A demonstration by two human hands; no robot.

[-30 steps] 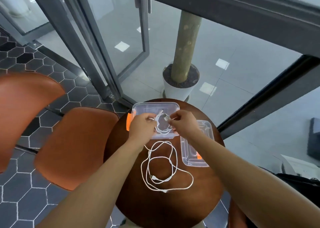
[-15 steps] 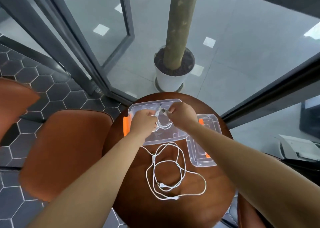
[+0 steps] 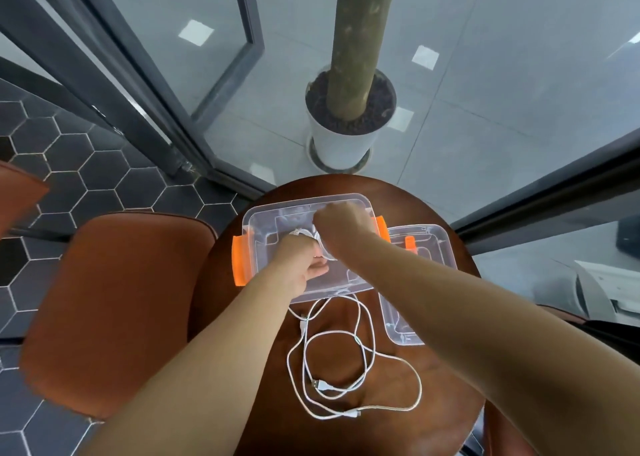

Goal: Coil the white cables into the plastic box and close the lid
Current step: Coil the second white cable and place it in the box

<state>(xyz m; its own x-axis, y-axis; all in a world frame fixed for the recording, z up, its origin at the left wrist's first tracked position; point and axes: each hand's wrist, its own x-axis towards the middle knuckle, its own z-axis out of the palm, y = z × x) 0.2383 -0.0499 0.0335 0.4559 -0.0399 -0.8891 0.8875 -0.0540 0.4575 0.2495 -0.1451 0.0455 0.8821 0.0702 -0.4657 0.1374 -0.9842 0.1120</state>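
- plastic box [image 3: 273, 213]: clear, glossy plastic, orange plastic latches
- lid [image 3: 433, 244]: same clear plastic
- white cables [image 3: 360, 362]: smooth, slight sheen
- table [image 3: 433, 386]: dark, polished wood look
- chair [image 3: 114, 303]: matt orange-brown upholstery
- floor [image 3: 104, 185]: matt hexagon tiles

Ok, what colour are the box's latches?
Orange latches, on the clear box; head view shows them.

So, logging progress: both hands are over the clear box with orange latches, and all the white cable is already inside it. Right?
Not quite. The head view shows both hands, left hand and right hand, over the clear box, but a white cable lies loose on the table.
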